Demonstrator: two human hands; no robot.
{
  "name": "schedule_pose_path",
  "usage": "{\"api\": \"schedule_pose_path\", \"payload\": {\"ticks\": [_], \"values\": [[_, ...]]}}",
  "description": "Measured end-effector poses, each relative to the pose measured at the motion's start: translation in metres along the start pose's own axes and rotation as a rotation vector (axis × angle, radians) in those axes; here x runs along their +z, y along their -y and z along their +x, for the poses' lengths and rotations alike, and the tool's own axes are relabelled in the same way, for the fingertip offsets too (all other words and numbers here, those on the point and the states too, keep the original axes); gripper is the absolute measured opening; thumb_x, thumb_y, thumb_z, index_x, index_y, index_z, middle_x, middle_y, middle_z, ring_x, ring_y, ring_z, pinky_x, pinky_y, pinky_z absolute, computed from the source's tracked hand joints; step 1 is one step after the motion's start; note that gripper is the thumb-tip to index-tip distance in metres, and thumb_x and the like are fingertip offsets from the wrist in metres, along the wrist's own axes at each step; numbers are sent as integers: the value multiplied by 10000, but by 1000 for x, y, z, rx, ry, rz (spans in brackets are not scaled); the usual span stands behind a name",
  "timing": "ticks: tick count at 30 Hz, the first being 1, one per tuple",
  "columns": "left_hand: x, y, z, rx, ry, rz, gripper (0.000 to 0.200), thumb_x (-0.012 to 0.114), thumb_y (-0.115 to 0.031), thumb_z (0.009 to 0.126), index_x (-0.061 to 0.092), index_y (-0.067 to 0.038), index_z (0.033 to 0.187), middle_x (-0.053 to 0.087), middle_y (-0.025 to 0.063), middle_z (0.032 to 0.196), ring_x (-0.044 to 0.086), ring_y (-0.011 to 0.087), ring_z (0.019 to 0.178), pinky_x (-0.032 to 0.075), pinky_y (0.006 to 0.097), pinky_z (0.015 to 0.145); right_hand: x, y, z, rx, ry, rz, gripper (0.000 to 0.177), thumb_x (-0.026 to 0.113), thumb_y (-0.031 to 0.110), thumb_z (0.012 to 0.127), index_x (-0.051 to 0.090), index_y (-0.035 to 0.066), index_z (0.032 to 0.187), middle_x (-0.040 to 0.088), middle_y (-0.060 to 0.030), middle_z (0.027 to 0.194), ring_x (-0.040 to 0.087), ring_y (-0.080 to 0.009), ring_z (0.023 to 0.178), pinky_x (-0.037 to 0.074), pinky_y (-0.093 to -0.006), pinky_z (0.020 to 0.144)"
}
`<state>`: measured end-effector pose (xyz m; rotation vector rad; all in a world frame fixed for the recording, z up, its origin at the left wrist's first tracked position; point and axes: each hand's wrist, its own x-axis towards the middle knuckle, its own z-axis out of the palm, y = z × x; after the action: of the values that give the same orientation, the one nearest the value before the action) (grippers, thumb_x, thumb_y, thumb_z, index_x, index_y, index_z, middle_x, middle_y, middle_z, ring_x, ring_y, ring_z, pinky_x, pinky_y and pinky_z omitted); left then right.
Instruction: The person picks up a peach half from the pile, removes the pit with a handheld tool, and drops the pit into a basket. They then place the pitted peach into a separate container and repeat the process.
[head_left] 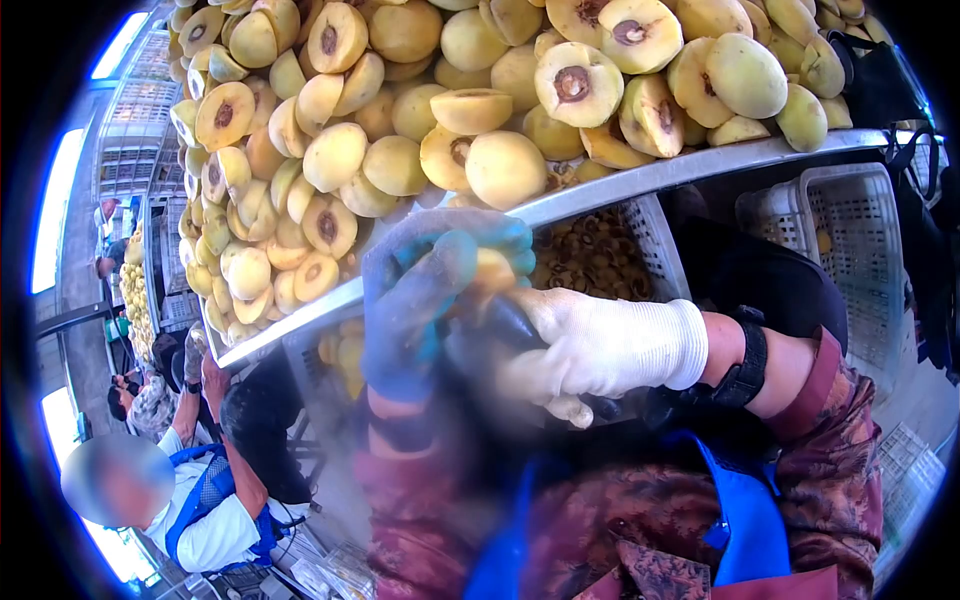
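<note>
While the left hand [425, 295], in a blue glove, curls shut around a yellow fruit [495, 270], the right hand [590, 345], in a white knitted glove, closes on a dark tool [512, 322] whose tip meets the underside of that fruit. Both hands are close to the camera and blurred, so I cannot tell what kind of tool it is. The fruit sits just below the metal edge of the bench [640, 180], held in the air in front of the person's blue apron [750, 520].

On the bench lies a deep heap of halved fruit [400, 150], pale yellow, some halves with a brown stone in the middle and some cut side down. Under the bench edge, behind the hands, a slotted grey crate [655, 225] holds brown stones [590, 260]. Another white crate [860, 240] stands to the right of it. A black strap [745, 365] circles the right wrist. At the lower left a co-worker [215, 520] in a white shirt and blue apron stands beside the same bench.
</note>
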<state>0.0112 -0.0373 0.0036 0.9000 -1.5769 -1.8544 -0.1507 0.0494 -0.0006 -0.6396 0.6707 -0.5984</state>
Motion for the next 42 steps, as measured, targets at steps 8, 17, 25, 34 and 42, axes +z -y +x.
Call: {"api": "schedule_pose_path", "payload": {"ticks": [8,17,25,34,42], "values": [[23,1,-7,155,-85,-113,557,538,-483,921,576,40,1111,650,209,1001,666,308,812,583,410,671,-4,-11,-8,9,338,487,223,618,187,894,483,101,740,434,25,542,416,-76,422,343,-224,397],[22,-10,-7,231,-417,-282,508,362,-395,1018,571,52,1135,648,147,1024,621,217,923,500,309,846,-16,-37,9,-482,-340,-1449,158,521,131,878,503,87,1029,541,-112,747,621,-319,667,471,-415,526],[-113,-26,-84,217,-595,1261,448,648,-194,906,539,16,1286,544,155,1275,529,243,1166,434,347,984,-27,-42,0,-151,-495,-1806,72,597,118,827,629,111,891,677,-51,767,701,-239,690,523,-371,532],[3,-49,95,-8,-253,1462,670,614,-544,850,568,-6,1246,651,218,1088,622,350,1013,489,387,869,-33,-44,2,-324,-445,-1785,76,551,145,840,580,118,905,592,-23,689,635,-173,566,432,-344,405],[-8,-19,107,129,-136,1016,670,707,-199,753,490,17,1349,623,144,1168,602,197,1025,462,310,937,-35,-30,-10,-656,-788,-1830,135,565,204,839,451,130,842,460,-18,650,563,-154,521,411,-310,398]]}}
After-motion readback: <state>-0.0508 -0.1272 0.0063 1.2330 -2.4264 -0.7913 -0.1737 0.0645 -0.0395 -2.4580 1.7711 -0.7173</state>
